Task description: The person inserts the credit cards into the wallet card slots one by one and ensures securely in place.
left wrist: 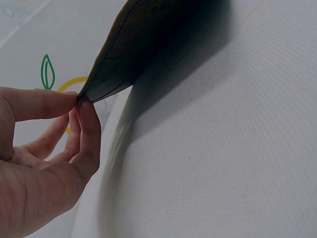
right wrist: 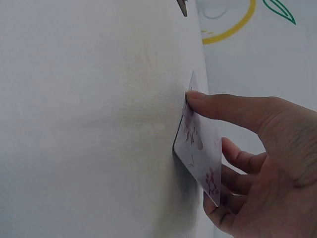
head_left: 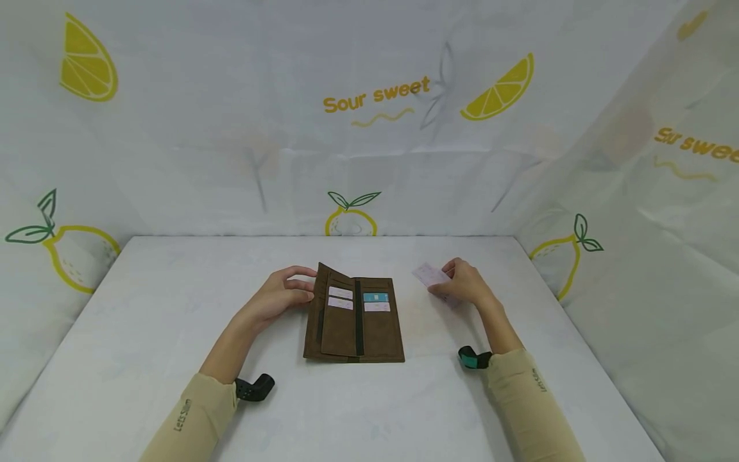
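One brown wallet (head_left: 355, 317) lies opened on the white bench (head_left: 144, 333) in front of us, and we count four cards tucked in its slots: two pale ones (head_left: 340, 298) on the left panel, and a teal one (head_left: 375, 297) above a white one (head_left: 376, 307) on the right. Our left hand (head_left: 283, 294) pinches the wallet's raised left flap between thumb and fingertips (left wrist: 81, 106). Our right hand (head_left: 464, 282) has a grip on one loose pink-patterned card (head_left: 430, 276), held to the right of the wallet and apart from it, its edge against the bench in the right wrist view.
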Demonstrator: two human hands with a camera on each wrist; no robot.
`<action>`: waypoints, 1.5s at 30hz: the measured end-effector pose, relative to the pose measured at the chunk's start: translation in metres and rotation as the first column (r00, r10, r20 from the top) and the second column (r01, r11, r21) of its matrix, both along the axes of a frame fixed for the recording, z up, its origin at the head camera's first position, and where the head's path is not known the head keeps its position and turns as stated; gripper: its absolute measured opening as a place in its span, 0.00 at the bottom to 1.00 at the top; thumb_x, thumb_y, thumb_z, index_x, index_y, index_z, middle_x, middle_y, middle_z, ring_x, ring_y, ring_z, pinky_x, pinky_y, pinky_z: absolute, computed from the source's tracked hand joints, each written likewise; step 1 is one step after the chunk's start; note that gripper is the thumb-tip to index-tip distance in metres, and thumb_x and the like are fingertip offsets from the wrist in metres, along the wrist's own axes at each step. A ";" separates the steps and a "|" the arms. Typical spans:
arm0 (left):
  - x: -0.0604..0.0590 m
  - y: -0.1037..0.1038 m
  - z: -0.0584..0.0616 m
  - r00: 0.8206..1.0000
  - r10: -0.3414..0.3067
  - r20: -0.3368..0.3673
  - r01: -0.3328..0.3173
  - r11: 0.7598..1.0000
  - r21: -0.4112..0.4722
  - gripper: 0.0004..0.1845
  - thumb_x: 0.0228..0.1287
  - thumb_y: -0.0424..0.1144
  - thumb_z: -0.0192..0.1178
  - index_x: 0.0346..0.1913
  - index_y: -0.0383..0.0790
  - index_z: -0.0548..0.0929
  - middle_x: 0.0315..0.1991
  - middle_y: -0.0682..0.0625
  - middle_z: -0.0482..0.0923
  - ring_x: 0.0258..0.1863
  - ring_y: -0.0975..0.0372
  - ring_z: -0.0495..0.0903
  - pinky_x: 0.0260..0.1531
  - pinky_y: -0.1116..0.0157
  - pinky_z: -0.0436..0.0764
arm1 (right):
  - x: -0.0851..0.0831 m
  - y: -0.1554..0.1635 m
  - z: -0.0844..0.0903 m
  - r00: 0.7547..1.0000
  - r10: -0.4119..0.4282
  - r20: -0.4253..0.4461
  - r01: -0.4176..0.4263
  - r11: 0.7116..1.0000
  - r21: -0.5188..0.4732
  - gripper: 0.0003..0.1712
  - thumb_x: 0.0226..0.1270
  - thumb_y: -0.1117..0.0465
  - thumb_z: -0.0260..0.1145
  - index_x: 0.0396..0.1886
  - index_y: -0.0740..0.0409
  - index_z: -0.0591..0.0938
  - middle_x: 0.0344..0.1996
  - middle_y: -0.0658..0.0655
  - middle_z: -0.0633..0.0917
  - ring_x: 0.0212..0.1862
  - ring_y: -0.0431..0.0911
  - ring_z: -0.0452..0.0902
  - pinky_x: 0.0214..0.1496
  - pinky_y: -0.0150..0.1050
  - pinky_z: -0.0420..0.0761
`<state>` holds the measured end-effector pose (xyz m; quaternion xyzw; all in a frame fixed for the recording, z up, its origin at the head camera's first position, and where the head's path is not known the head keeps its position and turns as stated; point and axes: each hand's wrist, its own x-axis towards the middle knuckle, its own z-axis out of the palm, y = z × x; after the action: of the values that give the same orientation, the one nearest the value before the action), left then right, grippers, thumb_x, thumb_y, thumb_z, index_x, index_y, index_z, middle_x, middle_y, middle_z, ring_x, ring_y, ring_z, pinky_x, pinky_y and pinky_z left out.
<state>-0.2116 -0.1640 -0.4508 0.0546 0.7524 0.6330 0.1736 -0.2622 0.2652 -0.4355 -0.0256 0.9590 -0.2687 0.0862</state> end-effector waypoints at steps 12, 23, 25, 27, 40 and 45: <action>-0.001 0.000 -0.001 1.000 0.002 -0.004 -0.002 1.000 0.001 0.26 0.73 0.28 0.62 0.72 0.35 0.76 0.52 0.43 0.84 0.45 0.61 0.84 0.51 0.66 0.82 | -0.008 -0.004 0.003 0.993 0.044 -0.112 -0.059 0.989 -0.135 0.23 0.74 0.64 0.61 0.64 0.72 0.79 0.51 0.74 0.86 0.44 0.55 0.84 0.41 0.41 0.80; -0.001 0.001 -0.003 1.000 0.007 0.003 -0.007 1.000 0.016 0.26 0.72 0.27 0.63 0.71 0.35 0.76 0.52 0.43 0.84 0.45 0.62 0.85 0.50 0.67 0.82 | -0.017 -0.043 0.007 0.992 0.032 -0.126 -0.065 0.961 -0.269 0.23 0.77 0.64 0.60 0.68 0.66 0.79 0.52 0.73 0.88 0.39 0.48 0.80 0.39 0.35 0.77; -0.001 0.001 -0.002 1.000 0.008 0.005 -0.008 1.000 0.015 0.26 0.72 0.27 0.63 0.72 0.35 0.76 0.52 0.43 0.84 0.45 0.62 0.85 0.50 0.67 0.82 | -0.019 -0.049 0.006 0.991 0.030 -0.130 -0.067 0.954 -0.292 0.23 0.77 0.65 0.61 0.67 0.66 0.79 0.44 0.69 0.89 0.34 0.45 0.76 0.36 0.34 0.75; -0.001 0.001 -0.002 1.000 0.013 0.011 -0.013 1.000 0.017 0.26 0.72 0.27 0.63 0.72 0.35 0.76 0.52 0.43 0.84 0.45 0.62 0.85 0.51 0.67 0.82 | -0.020 -0.054 0.006 0.990 0.028 -0.138 -0.072 0.945 -0.319 0.23 0.76 0.65 0.61 0.67 0.67 0.79 0.36 0.64 0.86 0.30 0.42 0.71 0.32 0.33 0.73; -0.001 -0.001 -0.003 1.000 0.001 -0.003 -0.001 1.000 -0.005 0.26 0.73 0.29 0.63 0.72 0.36 0.76 0.53 0.42 0.84 0.45 0.61 0.85 0.51 0.66 0.82 | -0.027 -0.082 -0.005 0.992 0.048 -0.120 -0.099 0.883 -0.458 0.21 0.77 0.68 0.64 0.66 0.69 0.79 0.27 0.56 0.83 0.25 0.38 0.64 0.28 0.31 0.67; -0.001 -0.001 -0.003 1.000 0.001 -0.004 -0.001 1.000 -0.009 0.26 0.73 0.29 0.63 0.72 0.36 0.76 0.54 0.41 0.84 0.46 0.62 0.85 0.52 0.67 0.82 | -0.027 -0.088 -0.009 0.989 0.073 -0.130 -0.123 0.891 -0.437 0.20 0.78 0.68 0.65 0.65 0.68 0.80 0.34 0.65 0.89 0.26 0.38 0.68 0.30 0.31 0.70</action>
<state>-0.2128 -0.1648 -0.4536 0.0547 0.7556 0.6296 0.1721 -0.2896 0.1773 -0.4440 -0.1075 0.8733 -0.4737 0.0387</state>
